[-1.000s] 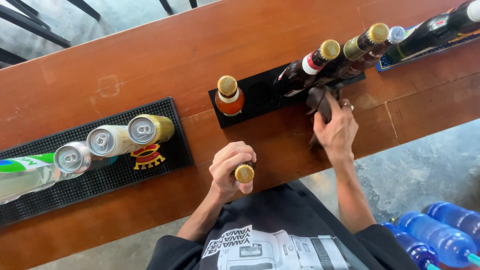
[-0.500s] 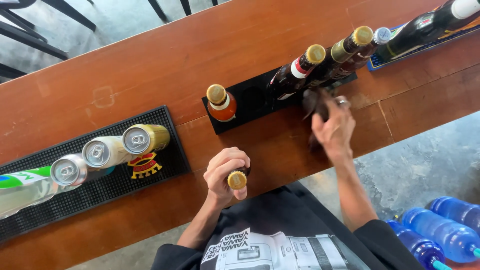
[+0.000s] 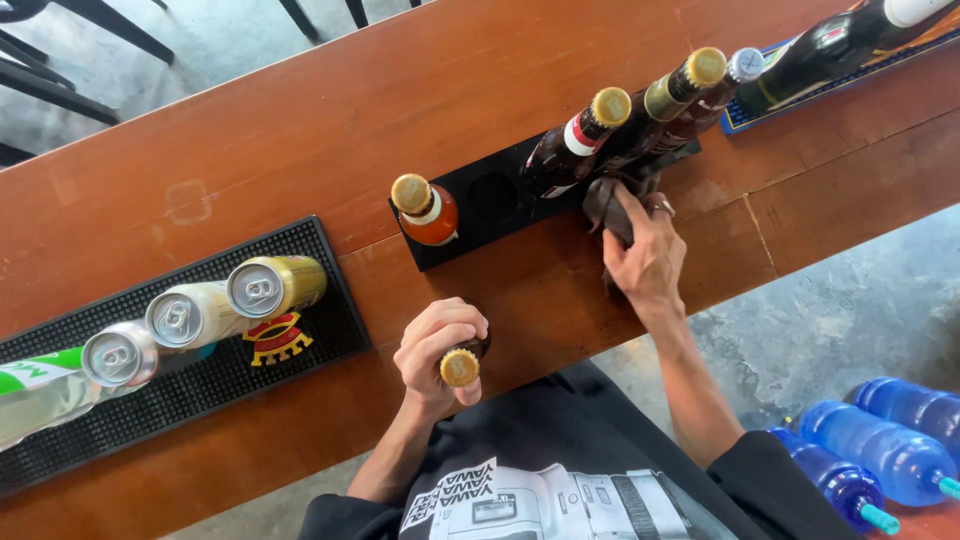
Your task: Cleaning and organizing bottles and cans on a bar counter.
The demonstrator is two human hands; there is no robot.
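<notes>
At the near edge of the wooden counter (image 3: pixel 300 130), the left hand (image 3: pixel 436 352) has its fingers wrapped tight round the neck of a dark bottle (image 3: pixel 462 364) with a gold cap, held upright just in front of the black holder (image 3: pixel 480 205). The right hand (image 3: pixel 645 262) rests at the holder's right end, fingers curled on a small dark brown object (image 3: pixel 603 203) whose kind I cannot tell, beside the bases of three capped bottles (image 3: pixel 640 115) standing there. An orange bottle (image 3: pixel 428 210) stands at the holder's left end, and one round socket (image 3: pixel 494 194) between it and the others shows bare. Judging by that, the holder is mostly filled, with one place left. Toward the left edge, three cans (image 3: pixel 195 313) stand on a black rubber mat (image 3: pixel 180 390).
</notes>
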